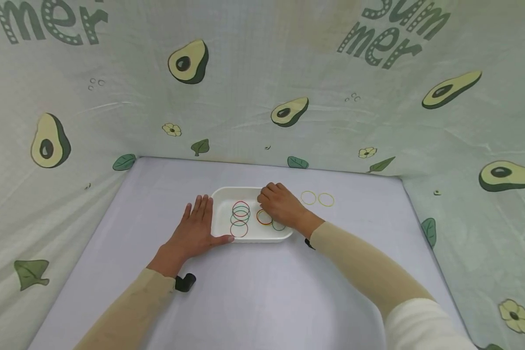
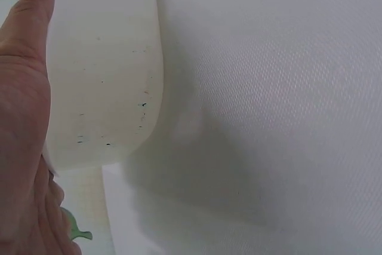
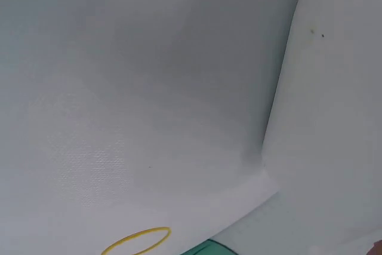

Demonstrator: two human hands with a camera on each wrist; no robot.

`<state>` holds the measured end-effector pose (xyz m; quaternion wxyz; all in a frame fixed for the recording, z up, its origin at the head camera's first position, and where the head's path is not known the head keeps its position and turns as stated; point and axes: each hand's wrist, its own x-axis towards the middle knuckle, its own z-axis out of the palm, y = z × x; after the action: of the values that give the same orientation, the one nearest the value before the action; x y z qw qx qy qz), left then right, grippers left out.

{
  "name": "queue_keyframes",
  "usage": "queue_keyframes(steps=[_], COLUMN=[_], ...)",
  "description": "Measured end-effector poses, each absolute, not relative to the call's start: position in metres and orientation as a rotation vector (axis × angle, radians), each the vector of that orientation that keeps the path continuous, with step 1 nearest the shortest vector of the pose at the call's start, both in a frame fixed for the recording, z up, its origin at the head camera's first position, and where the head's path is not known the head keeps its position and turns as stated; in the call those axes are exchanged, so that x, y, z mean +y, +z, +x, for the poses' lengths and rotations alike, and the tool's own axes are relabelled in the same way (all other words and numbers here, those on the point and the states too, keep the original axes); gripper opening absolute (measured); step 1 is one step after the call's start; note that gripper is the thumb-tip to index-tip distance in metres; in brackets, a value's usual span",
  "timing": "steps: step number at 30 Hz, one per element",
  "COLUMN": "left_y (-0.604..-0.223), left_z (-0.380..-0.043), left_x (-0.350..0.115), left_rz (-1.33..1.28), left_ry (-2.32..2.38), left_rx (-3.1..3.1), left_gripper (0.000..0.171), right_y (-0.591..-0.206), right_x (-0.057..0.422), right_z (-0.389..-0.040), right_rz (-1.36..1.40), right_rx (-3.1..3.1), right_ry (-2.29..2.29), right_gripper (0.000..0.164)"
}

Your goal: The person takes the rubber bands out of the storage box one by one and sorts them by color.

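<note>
A shallow white tray (image 1: 253,239) sits on the table with thin coloured rubber bands in it. My left hand (image 1: 196,228) lies along its left side, fingers straight, thumb at the front edge; the left wrist view shows that hand (image 2: 24,100) against the tray's outer wall (image 2: 107,76). Red and green bands (image 1: 239,236) overlap in a column in the tray's left half. My right hand (image 1: 284,204) reaches over the right half with fingers bent down, partly covering red, yellow and green bands (image 1: 264,224). Whether its hidden fingertips pinch a band I cannot tell.
Two yellow rubber bands (image 1: 308,191) lie side by side on the table right of the tray. The white tabletop (image 1: 253,291) ends at the back and sides against a hanging cloth (image 1: 236,121) printed with avocados and leaves.
</note>
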<state>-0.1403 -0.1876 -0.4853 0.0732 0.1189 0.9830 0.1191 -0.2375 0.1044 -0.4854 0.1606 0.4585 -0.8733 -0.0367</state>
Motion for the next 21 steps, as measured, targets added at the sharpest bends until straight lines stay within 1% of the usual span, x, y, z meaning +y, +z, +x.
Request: queue_keyframes(steps=[5,10,14,18,21], left_y=[-0.484,-0.484,-0.485,-0.487,-0.487], left_z=[-0.139,-0.139,-0.140,-0.141,-0.141], left_x=[-0.189,-0.189,-0.189,-0.189,-0.190], left_rz=[0.354,0.350,0.353,0.344,0.336], left_ry=[0.341,0.348,0.360,0.373,0.382], left_rx=[2.949,2.942,2.949,2.943,2.934], left_gripper=[0.135,0.135,0.135,0.135,0.135], right_y=[-0.491,-0.494,-0.496,-0.497,-0.497], right_x=[0.096,0.092,0.090,0.088,0.087], right_z=[-0.237,-0.238,-0.238,-0.238,-0.239], right_rz=[1.420,1.488,1.523,1.536,1.544], right_rx=[-2.541,-2.553,-2.526,-2.518,-2.514], right_ry=[-0.147,-0.198,-0.283,-0.376,-0.394], right_gripper=[0.008,0.004,0.007,0.004,0.008])
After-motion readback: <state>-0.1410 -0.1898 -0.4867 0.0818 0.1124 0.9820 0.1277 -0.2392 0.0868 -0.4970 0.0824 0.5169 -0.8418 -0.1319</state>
